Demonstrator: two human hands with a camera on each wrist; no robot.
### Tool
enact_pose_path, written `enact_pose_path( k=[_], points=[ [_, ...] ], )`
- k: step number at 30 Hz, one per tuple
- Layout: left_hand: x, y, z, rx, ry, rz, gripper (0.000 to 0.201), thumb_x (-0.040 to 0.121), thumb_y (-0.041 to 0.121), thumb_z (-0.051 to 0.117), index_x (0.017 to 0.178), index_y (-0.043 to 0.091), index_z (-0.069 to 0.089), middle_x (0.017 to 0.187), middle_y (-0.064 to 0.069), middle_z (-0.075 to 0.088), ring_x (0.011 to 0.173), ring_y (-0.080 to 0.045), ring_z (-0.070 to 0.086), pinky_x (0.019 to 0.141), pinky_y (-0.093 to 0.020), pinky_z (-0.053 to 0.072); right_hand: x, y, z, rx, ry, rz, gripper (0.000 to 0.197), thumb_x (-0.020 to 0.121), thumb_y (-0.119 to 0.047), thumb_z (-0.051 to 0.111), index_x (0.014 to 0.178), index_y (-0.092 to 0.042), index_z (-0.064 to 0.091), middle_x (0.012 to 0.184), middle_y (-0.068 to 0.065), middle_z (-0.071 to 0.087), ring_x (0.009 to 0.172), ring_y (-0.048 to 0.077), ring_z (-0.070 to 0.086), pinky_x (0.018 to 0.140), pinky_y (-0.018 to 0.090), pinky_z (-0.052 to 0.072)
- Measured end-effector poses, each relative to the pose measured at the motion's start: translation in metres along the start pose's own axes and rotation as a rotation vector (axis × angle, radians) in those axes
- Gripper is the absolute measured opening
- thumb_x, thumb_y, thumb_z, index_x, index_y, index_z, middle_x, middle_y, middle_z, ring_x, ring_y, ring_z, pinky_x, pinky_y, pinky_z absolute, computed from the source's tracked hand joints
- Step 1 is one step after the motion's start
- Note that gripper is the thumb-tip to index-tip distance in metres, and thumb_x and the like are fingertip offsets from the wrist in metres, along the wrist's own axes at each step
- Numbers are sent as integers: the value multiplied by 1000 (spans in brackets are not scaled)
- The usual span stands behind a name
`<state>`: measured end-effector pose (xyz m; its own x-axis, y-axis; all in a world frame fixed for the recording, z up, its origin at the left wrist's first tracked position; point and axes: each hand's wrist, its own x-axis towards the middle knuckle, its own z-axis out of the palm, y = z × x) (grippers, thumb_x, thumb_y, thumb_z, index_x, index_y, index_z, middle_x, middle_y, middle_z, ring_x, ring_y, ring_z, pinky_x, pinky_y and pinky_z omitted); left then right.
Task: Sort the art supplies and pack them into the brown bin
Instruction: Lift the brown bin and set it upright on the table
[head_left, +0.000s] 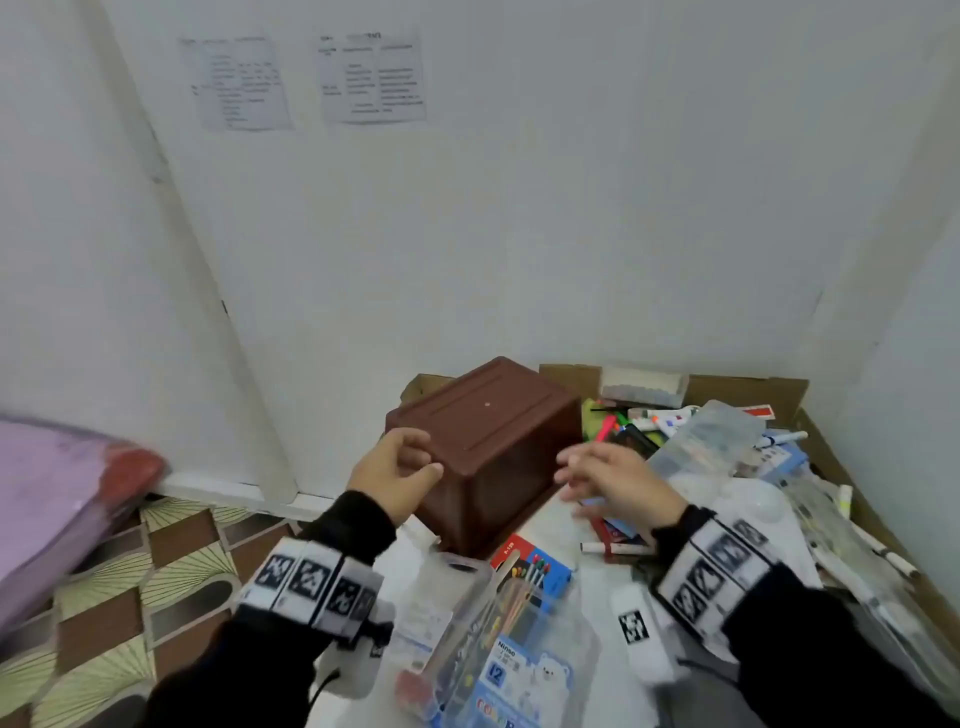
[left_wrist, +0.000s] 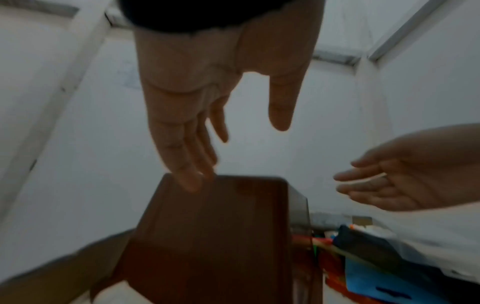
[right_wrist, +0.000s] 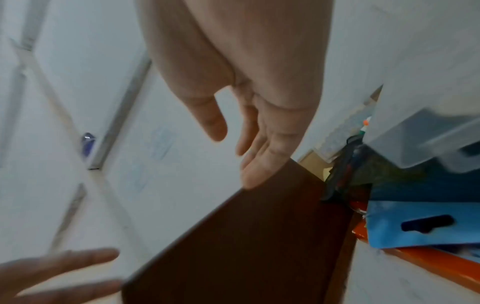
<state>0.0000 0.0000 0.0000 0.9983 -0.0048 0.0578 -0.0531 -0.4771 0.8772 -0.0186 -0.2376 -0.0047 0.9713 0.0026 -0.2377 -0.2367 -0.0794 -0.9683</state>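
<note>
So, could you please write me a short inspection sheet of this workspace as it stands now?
Surface: white sheet over a cardboard tray.
Job's things: brown bin stands upside down, base up; nothing packed.
Clutter: blue marker packs, loose pens, clear plastic case, all unsorted.
Hands: left hand and right hand flank the bin, open, holding nothing.
Cables: black lead below the left wrist.
Surroundings: white walls, two printed sheets, patterned floor.

The brown bin looks like smooth, matt plastic; the tray behind is plain cardboard; the case is clear plastic.
</note>
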Motion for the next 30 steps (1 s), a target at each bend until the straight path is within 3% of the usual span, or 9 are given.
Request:
enact_pose_path(
  k=[2, 4, 6, 8, 12, 17, 21, 27, 30],
  points=[
    [18, -1, 11, 61, -20, -135, 63, 75, 27, 73, 128, 18, 40, 126, -10, 51, 110, -22, 53, 94, -32, 43, 35, -5, -2, 60, 241, -26, 11, 96, -14, 46, 100, -9, 55, 85, 6, 57, 69, 16, 57, 58, 24, 53],
    [29, -3, 23, 107, -98, -247, 112, 65, 38, 81, 146, 14, 8, 145, -15, 31, 129, -29, 38, 105, -38, 35, 71, -8, -7, 12, 378, -31, 18, 95, -17, 49, 110, -9, 52, 99, 9, 55, 88, 22, 58, 81, 33, 52],
    [34, -9, 35, 87, -153, -319, 137, 56, 37, 86, 145, 16, -16, 150, -18, 20, 135, -31, 29, 110, -44, 30, 101, -5, -12, -83, 447, -13, 34, 92, -22, 53, 124, -9, 48, 119, 12, 54, 112, 27, 53, 98, 36, 41],
    [37, -18, 45, 45, -168, -356, 145, 54, 30, 88, 141, 21, -28, 150, -19, 20, 136, -32, 27, 110, -48, 29, 121, -1, -15, -125, 455, 7, 49, 91, -27, 54, 135, -10, 40, 135, 11, 46, 124, 27, 44, 101, 34, 34],
    [42, -31, 59, -30, -70, -386, 140, 61, 17, 84, 138, 25, -33, 143, -18, 36, 130, -31, 37, 108, -47, 32, 144, 0, -21, -179, 409, 69, 64, 91, -31, 55, 144, -10, 26, 148, 9, 33, 134, 27, 34, 105, 32, 28],
    [44, -36, 58, 14, 9, -240, 121, 68, 29, 79, 145, 20, -14, 141, -14, 40, 126, -28, 43, 98, -31, 36, 147, 7, -25, -122, 297, 29, 37, 93, -25, 53, 126, -10, 50, 123, 5, 54, 101, 18, 52, 84, 26, 37],
    [45, -29, 56, 37, 91, -109, 103, 75, 37, 72, 146, 25, -3, 139, -9, 44, 124, -22, 46, 88, -24, 33, 145, 11, -28, -104, 308, 4, 47, 95, -21, 50, 138, -7, 37, 140, 9, 44, 128, 21, 43, 93, 25, 33],
    [50, -18, 46, 92, 110, -91, 92, 78, 46, 66, 146, 29, 7, 130, -8, 54, 119, -23, 49, 82, -25, 33, 144, 8, -33, -94, 284, -42, 44, 96, -11, 47, 139, -9, 37, 142, 10, 42, 130, 21, 40, 93, 21, 33],
    [50, -18, 38, 102, 75, -62, 96, 74, 42, 71, 145, 32, 8, 121, -3, 58, 109, -23, 55, 80, -25, 37, 142, 9, -33, -75, 226, -66, 53, 97, -14, 48, 145, -17, 26, 147, 8, 35, 133, 23, 37, 103, 29, 32]
  ],
)
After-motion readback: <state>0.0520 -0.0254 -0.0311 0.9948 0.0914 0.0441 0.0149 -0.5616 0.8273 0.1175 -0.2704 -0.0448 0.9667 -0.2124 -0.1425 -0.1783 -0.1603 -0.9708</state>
